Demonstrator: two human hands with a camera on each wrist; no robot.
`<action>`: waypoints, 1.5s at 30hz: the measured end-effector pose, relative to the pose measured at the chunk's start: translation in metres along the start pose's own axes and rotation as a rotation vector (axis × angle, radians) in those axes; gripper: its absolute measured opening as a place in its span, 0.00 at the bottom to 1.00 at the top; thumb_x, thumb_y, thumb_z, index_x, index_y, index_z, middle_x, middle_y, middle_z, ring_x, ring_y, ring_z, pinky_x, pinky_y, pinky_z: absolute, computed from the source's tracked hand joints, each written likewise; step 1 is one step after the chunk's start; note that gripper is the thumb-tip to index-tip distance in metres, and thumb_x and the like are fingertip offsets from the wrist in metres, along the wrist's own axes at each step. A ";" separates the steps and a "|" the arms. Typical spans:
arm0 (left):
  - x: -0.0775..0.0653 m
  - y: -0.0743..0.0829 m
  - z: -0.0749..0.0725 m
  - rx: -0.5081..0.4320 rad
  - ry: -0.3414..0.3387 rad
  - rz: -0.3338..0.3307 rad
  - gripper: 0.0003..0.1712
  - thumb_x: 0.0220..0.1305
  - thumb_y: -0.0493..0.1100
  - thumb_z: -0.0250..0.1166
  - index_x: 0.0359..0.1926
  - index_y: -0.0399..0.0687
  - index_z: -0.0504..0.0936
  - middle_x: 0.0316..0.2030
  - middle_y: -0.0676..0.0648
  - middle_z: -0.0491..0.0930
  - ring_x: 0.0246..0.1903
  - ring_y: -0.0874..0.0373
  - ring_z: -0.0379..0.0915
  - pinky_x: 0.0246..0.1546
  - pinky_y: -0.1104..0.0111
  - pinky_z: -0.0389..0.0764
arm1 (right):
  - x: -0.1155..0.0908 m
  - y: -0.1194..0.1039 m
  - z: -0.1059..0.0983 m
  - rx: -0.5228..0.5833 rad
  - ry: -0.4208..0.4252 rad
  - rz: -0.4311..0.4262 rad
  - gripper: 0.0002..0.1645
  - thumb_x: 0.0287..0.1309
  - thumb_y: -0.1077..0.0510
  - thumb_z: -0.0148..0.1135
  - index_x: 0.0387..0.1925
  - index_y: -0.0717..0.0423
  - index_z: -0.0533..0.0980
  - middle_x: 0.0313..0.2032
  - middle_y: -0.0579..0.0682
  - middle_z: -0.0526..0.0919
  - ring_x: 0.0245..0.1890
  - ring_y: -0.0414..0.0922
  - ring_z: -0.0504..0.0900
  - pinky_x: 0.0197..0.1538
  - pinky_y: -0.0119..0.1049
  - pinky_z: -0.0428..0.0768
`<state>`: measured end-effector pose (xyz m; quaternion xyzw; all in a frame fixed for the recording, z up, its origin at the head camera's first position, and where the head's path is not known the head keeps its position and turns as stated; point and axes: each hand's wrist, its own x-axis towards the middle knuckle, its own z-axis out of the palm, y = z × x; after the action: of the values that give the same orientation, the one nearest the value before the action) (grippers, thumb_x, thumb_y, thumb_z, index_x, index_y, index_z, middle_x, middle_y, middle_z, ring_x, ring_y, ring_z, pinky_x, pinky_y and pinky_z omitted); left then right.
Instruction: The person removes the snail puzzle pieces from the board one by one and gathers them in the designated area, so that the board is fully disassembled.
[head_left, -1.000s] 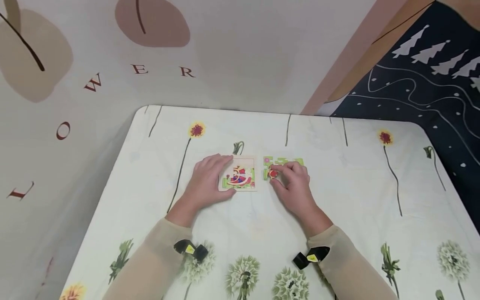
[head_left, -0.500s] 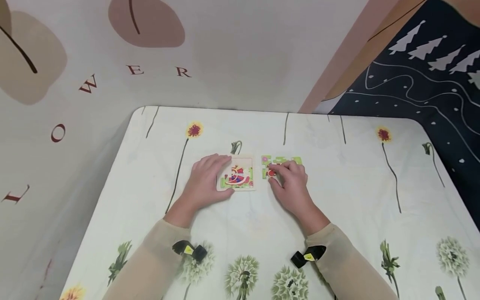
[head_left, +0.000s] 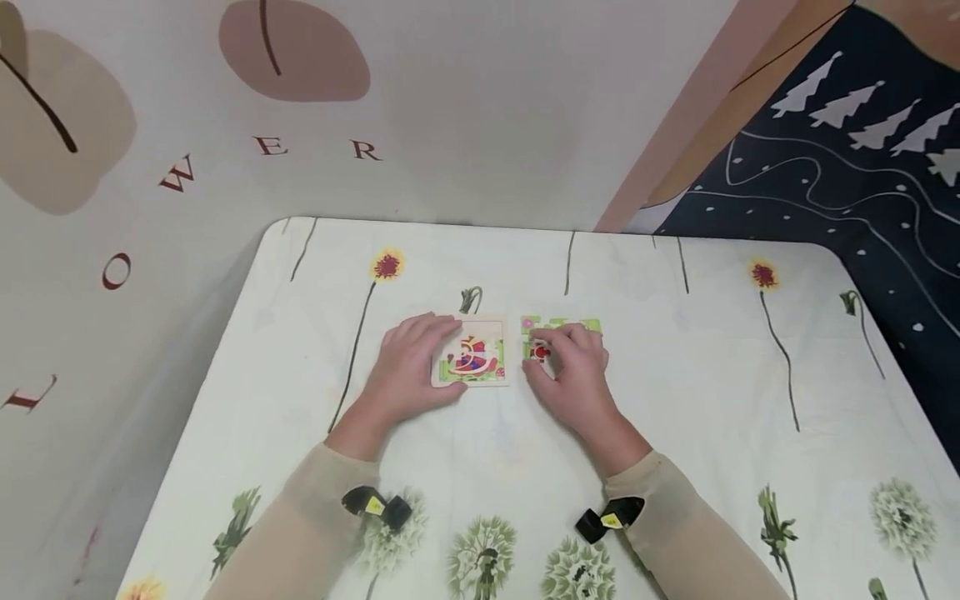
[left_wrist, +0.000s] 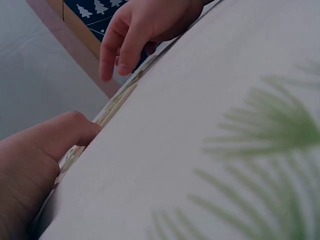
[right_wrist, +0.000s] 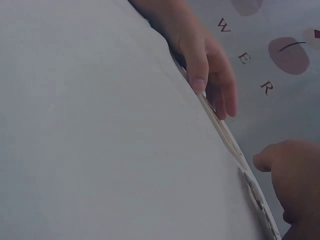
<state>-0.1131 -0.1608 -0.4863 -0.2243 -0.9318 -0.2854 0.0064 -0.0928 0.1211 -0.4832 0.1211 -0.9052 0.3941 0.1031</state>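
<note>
In the head view my left hand [head_left: 401, 371] holds a small square wooden puzzle tray [head_left: 483, 328], thumb at its near edge and fingers at its far edge. Colourful red, blue and green pieces [head_left: 472, 362] fill the tray's lower part; bare wood shows along the top. To the right, my right hand [head_left: 577, 379] hovers over loose green puzzle pieces [head_left: 528, 322], one with a red shape [head_left: 538, 352]. Its thumb and index finger are apart, and in the left wrist view its fingertips hang above the table. Part of the loose pieces is hidden under this hand.
The table bears a white cloth [head_left: 675, 367] printed with flowers and dandelions. A pale wall [head_left: 487, 167] with letters stands behind its far edge, and a dark panel with white trees [head_left: 810, 183] is at the right. Black wrist cameras [head_left: 609, 518] sit on both sleeves.
My right hand has shifted slightly left over the loose pieces, its thumb and index finger spreading wider and uncovering more of the red shape. The left hand stays on the tray.
</note>
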 end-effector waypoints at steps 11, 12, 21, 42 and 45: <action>0.000 -0.001 0.000 0.006 0.010 0.020 0.52 0.52 0.60 0.79 0.75 0.49 0.73 0.74 0.46 0.71 0.75 0.43 0.59 0.72 0.41 0.59 | 0.008 -0.017 0.022 -0.062 -0.119 -0.153 0.20 0.61 0.53 0.77 0.54 0.49 0.87 0.31 0.40 0.76 0.40 0.45 0.71 0.54 0.56 0.61; 0.000 -0.001 0.000 0.007 0.010 0.022 0.52 0.52 0.60 0.78 0.75 0.48 0.73 0.74 0.46 0.71 0.75 0.43 0.59 0.71 0.41 0.59 | 0.009 -0.018 0.024 -0.069 -0.122 -0.168 0.19 0.61 0.53 0.77 0.54 0.49 0.87 0.31 0.40 0.77 0.40 0.46 0.71 0.53 0.56 0.62; -0.001 -0.003 0.000 0.013 0.026 0.033 0.51 0.51 0.61 0.77 0.75 0.48 0.74 0.73 0.45 0.72 0.74 0.42 0.61 0.70 0.41 0.60 | 0.017 -0.038 0.038 -0.114 -0.164 -0.203 0.17 0.66 0.54 0.73 0.55 0.49 0.86 0.29 0.39 0.77 0.35 0.42 0.73 0.59 0.57 0.66; 0.000 -0.002 -0.001 0.009 0.001 0.028 0.50 0.53 0.60 0.77 0.75 0.49 0.74 0.73 0.47 0.71 0.74 0.43 0.60 0.71 0.42 0.60 | 0.050 -0.054 0.028 -0.092 -0.548 0.078 0.37 0.66 0.53 0.74 0.72 0.55 0.74 0.29 0.45 0.77 0.30 0.43 0.75 0.36 0.38 0.73; 0.000 -0.003 -0.001 0.005 0.003 0.030 0.50 0.53 0.60 0.77 0.75 0.49 0.74 0.73 0.46 0.71 0.74 0.43 0.60 0.72 0.42 0.59 | 0.050 -0.054 0.028 -0.098 -0.550 0.066 0.37 0.66 0.53 0.73 0.74 0.54 0.73 0.28 0.45 0.77 0.30 0.44 0.74 0.36 0.39 0.71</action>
<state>-0.1141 -0.1632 -0.4870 -0.2376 -0.9291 -0.2831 0.0126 -0.1268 0.0578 -0.4508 0.1887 -0.9206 0.3053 -0.1537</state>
